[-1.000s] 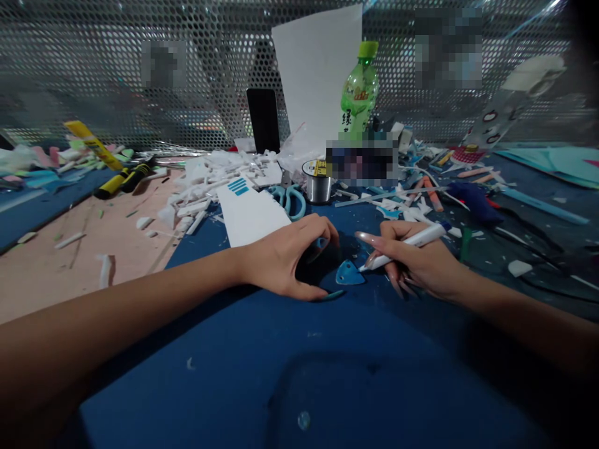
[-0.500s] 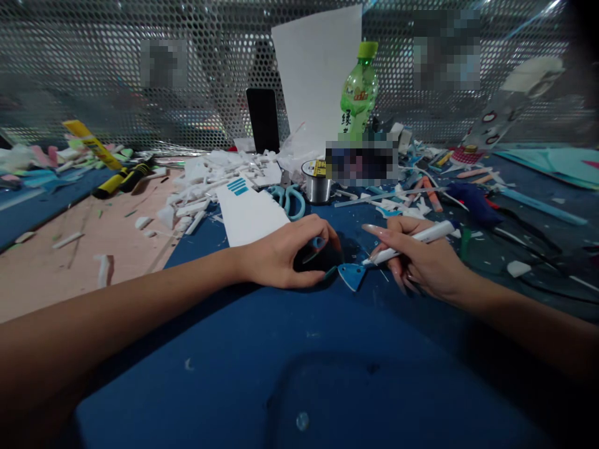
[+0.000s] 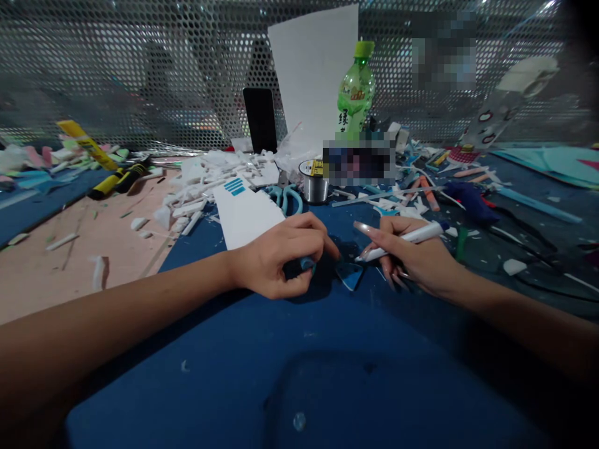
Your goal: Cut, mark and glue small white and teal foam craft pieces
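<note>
A small blue three-cornered piece point(image 3: 350, 277) lies on the blue mat between my hands. My left hand point(image 3: 287, 255) is curled beside it, thumb drawn in against the bent fingers. One finger reaches out to the piece's left corner, and I cannot tell whether it touches. Blue shows at the thumb and fingertips, either nails or something held. My right hand point(image 3: 412, 252) is closed like a writing grip around a white marker pen point(image 3: 423, 233) with a dark blue end. The pen's tip points down at the piece's upper right corner, touching or just above it.
Behind my left hand lie a white card point(image 3: 248, 221) with blue strips and light blue scissors point(image 3: 292, 201). A wire spool point(image 3: 316, 187), green bottle point(image 3: 356, 93) and phone point(image 3: 260, 120) stand further back. White scraps point(image 3: 219, 168) are heaped behind; a spray bottle point(image 3: 496, 115) stands right.
The blue piece has turned so a corner points toward me. My left hand has gone from a wide curve to drawn-in fingers, its thumb pulled back left. The pen tip has shifted slightly left and up.
</note>
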A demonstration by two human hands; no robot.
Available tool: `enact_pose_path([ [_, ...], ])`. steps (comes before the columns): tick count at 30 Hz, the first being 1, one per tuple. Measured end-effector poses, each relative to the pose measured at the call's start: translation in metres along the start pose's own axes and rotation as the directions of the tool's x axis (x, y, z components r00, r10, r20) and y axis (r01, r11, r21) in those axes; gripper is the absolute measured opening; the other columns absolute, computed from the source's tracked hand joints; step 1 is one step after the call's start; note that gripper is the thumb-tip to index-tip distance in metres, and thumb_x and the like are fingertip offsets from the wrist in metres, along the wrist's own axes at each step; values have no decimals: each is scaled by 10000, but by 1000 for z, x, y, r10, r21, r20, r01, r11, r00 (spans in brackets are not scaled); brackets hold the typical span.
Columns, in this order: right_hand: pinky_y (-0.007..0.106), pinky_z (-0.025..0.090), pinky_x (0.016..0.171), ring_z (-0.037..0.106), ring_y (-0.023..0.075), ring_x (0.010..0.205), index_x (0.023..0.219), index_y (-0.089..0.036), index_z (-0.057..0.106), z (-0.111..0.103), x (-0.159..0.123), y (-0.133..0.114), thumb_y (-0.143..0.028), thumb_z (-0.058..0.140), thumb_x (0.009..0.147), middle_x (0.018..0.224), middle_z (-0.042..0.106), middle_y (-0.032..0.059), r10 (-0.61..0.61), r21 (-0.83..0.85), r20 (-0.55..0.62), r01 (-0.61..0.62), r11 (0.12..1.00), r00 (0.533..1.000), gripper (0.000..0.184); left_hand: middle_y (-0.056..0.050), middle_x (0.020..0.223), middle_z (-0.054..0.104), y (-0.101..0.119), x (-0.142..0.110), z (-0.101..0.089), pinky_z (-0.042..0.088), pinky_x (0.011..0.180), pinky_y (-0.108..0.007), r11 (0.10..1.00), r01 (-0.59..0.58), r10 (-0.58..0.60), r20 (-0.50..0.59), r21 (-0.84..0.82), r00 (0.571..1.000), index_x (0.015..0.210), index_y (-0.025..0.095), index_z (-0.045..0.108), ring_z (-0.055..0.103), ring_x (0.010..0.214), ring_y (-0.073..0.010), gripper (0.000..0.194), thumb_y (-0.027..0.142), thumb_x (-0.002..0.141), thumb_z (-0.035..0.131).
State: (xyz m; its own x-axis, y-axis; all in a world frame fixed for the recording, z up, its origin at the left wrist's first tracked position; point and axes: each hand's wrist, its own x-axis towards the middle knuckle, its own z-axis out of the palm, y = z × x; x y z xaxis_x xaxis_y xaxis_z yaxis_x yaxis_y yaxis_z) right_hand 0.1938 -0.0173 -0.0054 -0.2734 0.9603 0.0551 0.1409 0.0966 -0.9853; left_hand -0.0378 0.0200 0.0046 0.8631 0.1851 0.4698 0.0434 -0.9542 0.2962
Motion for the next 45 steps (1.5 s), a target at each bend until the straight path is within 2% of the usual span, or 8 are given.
enact_pose_path([
  [8,144,330,269,463,58,285,564,-186,401,1,0,-2,-413,597,797,392,484,-62,-18,-33,55,20,999,998,379,-48,960,668,-3,-2,0,430,815,-373,1000,6,-6,-1,-14,1000,702,199,379,467,846,-190,169,78,675,493],
  [15,163,303,260,392,45,243,558,-194,391,-3,-1,1,-388,576,819,361,456,-71,10,-14,12,-10,1000,1000,374,-54,928,672,-2,-1,1,438,783,-351,1000,20,-20,-17,-24,1000,682,200,376,463,806,-178,153,84,677,477],
  [21,182,339,268,466,76,280,555,-196,409,0,0,-3,-405,600,792,393,490,-56,-8,-27,37,9,1000,999,369,-58,905,675,-1,1,0,444,755,-344,997,46,-47,-23,-60,999,665,202,378,454,798,-182,165,74,646,480],
  [26,167,313,257,405,56,243,565,-197,399,-1,0,0,-403,580,809,360,455,-74,1,-21,12,-1,1000,1000,367,-54,904,672,-1,1,-1,443,739,-337,989,110,-111,-7,-100,994,651,204,362,456,805,-185,180,66,625,475],
  [31,163,337,265,466,70,276,554,-191,407,-2,0,1,-402,595,796,388,488,-63,-27,-34,39,29,999,999,372,-48,902,669,-3,-1,-1,439,746,-335,979,151,-151,9,-141,988,660,202,359,463,817,-183,194,49,614,468],
  [35,155,321,254,412,52,244,566,-192,404,-2,0,0,-388,578,813,367,463,-77,-7,-11,30,8,1000,1000,360,-47,903,665,-3,-1,0,433,744,-331,973,167,-168,3,-158,986,666,201,358,461,827,-182,198,41,611,460],
  [40,163,357,279,474,67,287,551,-189,408,-1,0,-1,-393,593,801,392,490,-58,-25,-43,39,26,999,999,372,-46,883,660,-4,0,-2,431,728,-328,969,175,-177,6,-172,984,671,201,364,469,828,-184,196,38,609,454],
  [45,163,328,259,422,55,255,566,-194,404,-2,0,2,-392,581,811,378,459,-75,-13,-11,40,14,1000,999,362,-39,904,659,-6,0,-1,422,731,-333,964,180,-183,0,-195,983,685,204,362,465,826,-183,206,33,608,446],
])
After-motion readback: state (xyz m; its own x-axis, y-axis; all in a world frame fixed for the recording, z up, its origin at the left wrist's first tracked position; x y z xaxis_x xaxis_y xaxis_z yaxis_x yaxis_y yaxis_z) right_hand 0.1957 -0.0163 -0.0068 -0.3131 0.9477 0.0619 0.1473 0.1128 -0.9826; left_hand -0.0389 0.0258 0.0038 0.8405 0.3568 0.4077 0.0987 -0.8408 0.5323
